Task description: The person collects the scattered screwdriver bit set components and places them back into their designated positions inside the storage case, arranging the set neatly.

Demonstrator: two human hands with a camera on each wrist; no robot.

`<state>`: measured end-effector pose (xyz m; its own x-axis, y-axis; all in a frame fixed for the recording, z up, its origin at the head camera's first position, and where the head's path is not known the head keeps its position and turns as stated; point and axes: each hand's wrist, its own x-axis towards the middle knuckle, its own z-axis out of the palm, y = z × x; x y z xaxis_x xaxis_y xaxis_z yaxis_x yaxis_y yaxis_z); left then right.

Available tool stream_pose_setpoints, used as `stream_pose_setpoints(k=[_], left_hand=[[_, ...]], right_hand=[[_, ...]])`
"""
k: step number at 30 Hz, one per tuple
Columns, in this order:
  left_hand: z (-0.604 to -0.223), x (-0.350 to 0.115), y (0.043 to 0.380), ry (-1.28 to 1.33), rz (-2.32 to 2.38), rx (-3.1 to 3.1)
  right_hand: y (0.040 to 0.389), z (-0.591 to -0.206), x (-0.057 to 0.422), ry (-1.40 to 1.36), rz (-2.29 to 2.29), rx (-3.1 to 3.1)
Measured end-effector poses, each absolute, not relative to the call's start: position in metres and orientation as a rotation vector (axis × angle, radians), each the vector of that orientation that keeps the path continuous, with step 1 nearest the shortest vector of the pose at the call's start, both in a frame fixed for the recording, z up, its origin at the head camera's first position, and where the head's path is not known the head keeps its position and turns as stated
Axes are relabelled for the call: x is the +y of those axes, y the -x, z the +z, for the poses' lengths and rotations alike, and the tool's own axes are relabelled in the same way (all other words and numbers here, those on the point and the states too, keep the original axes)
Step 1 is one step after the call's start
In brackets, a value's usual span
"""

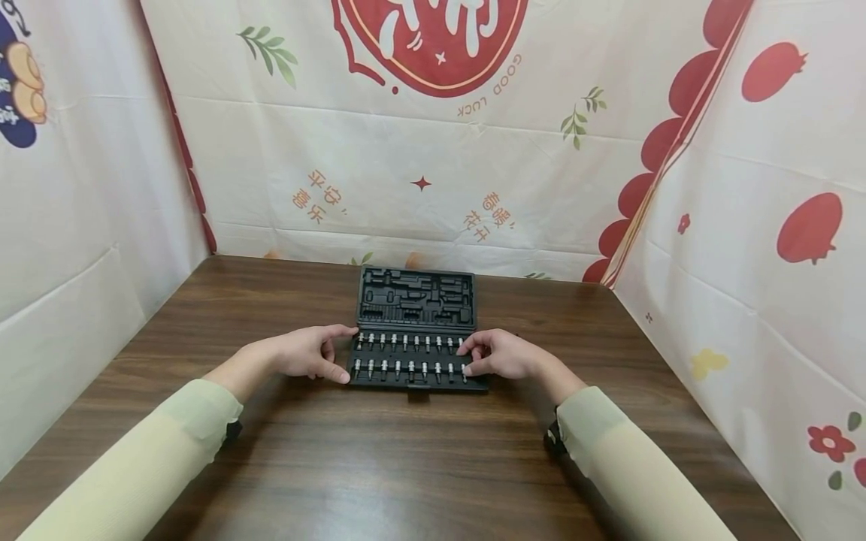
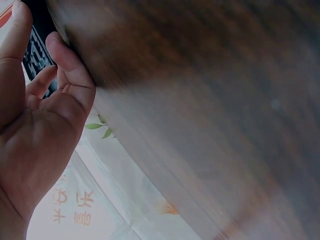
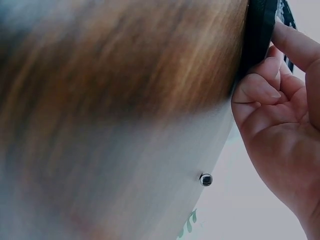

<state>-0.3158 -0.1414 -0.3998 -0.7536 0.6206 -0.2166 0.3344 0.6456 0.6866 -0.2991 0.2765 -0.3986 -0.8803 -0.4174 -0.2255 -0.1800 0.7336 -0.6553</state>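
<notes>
An open black tool case (image 1: 419, 353) lies on the table, its lower half holding two rows of silver socket bits (image 1: 411, 369). My left hand (image 1: 304, 353) is at the case's left side, index fingertip by the hinge end and thumb near the front corner, spread apart. Over the right end is my right hand (image 1: 507, 355), its index fingertip by the back row and its thumb by the last bit in the front row. A gap shows between those two tips. In the right wrist view, its other fingers (image 3: 260, 95) are curled against the case edge.
The case's lid (image 1: 416, 297), with moulded recesses, leans back toward the printed cloth (image 1: 419, 150) behind the table. A small metal socket (image 3: 206, 179) with a square hole lies on the wooden tabletop (image 1: 379, 466), seen in the right wrist view. Cloth walls also flank both sides.
</notes>
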Motion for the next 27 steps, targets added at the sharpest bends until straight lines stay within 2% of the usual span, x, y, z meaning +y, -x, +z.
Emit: stream_pose_setpoints(k=[15, 27], left_hand=[[-0.399, -0.142, 0.316, -0.738, 0.889, 2.428], [-0.399, -0.142, 0.316, -0.742, 0.886, 2.429]], right_hand=[[0.295, -0.399, 0.281, 0.480, -0.955, 2.590], [0.295, -0.385, 0.320, 0.438, -1.161, 2.630]])
